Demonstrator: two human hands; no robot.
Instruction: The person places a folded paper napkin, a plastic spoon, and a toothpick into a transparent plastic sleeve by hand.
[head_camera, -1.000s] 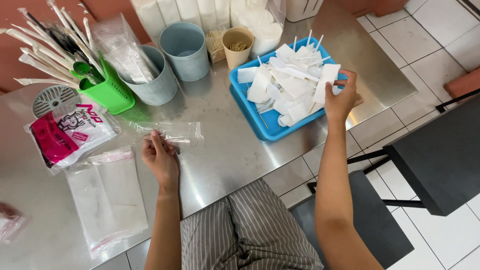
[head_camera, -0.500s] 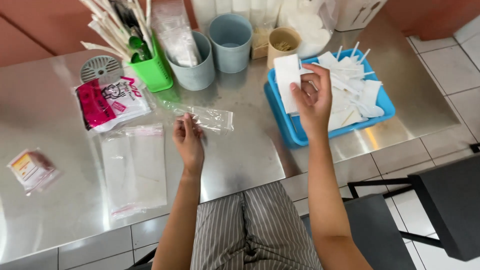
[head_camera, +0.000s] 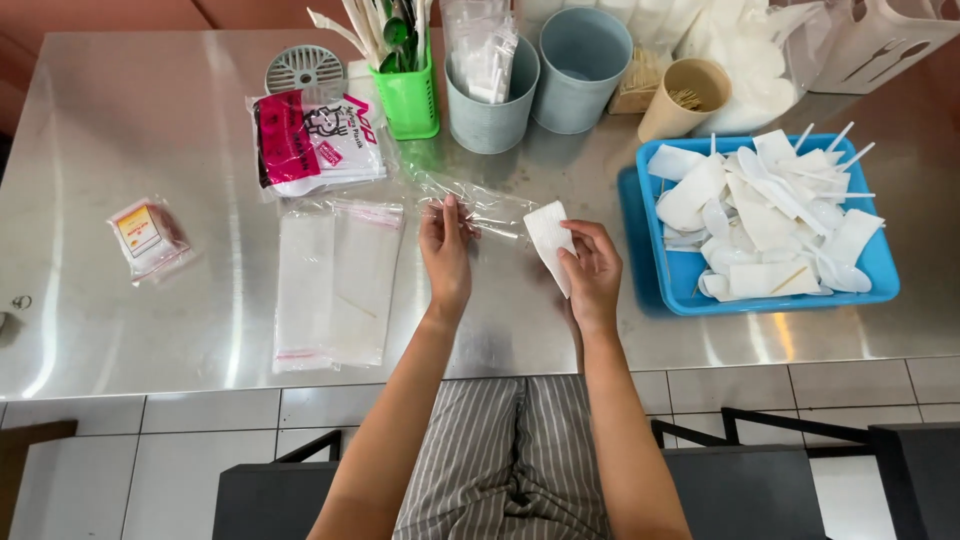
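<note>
My left hand (head_camera: 445, 250) pinches one end of a long clear plastic sleeve (head_camera: 480, 208) that lies on the steel table (head_camera: 150, 130). A folded white napkin (head_camera: 551, 240) is held in my right hand (head_camera: 593, 270), just right of the sleeve's open end. To the right stands a blue tray (head_camera: 880, 270) filled with several white napkins and white plastic spoons.
A flat stack of clear bags (head_camera: 335, 285) lies left of my left hand. Behind it are a pink-and-white packet (head_camera: 310, 140), a green holder (head_camera: 408, 95), two grey cups (head_camera: 490, 105), a beige toothpick cup (head_camera: 685, 100) and a small wrapped packet (head_camera: 145, 235) far left.
My right hand has brought the white napkin from over the blue tray leftward and down to the clear sleeve. My left hand stays on the sleeve.
</note>
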